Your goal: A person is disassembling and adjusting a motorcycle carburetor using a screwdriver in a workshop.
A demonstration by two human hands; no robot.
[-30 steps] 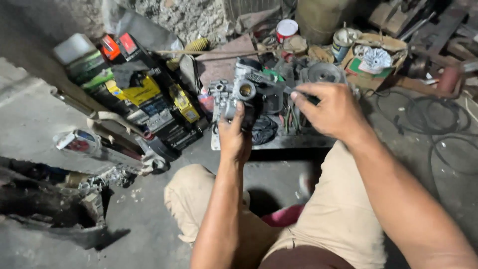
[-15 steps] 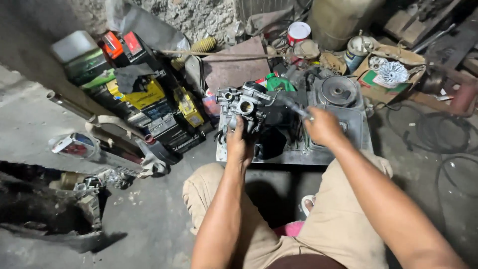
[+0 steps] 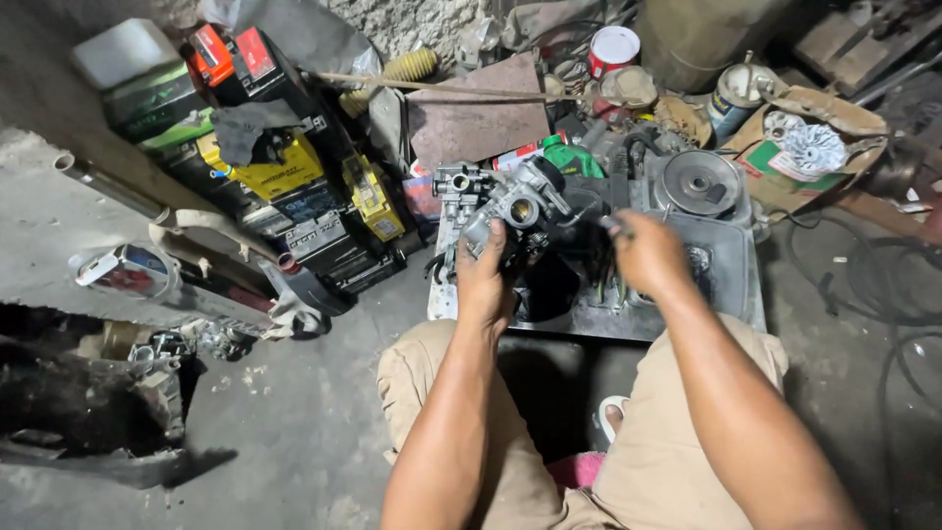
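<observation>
While the person sits low on the dusty floor, the left hand [image 3: 486,280] is wrapped tight around a grey metal engine part with round holes [image 3: 510,211]. It holds that part up just above the flat grey metal tray [image 3: 731,294] in front of the knees.

The right hand [image 3: 648,253] is closed around a thin dark tool [image 3: 610,224]. The tool's tip is hard to see, so I cannot tell if it touches the metal part. The two hands are a little apart, with the part between them.

A second ago the right hand was stretched out over the pile, fingers spread. Then it came back with the tool, pointing it at the part. Now it sits lower, over the tray, and closer to the left hand. The metal part has come nearer to the person too. To me this looks like the picking-up is done and the close work on the part is starting.

Near the tray sit a round grey metal disc [image 3: 697,182], a green plastic bottle [image 3: 569,157] and a red and white tin can [image 3: 614,47]. Yellow and black boxes [image 3: 285,172] are stacked well off to the left.
</observation>
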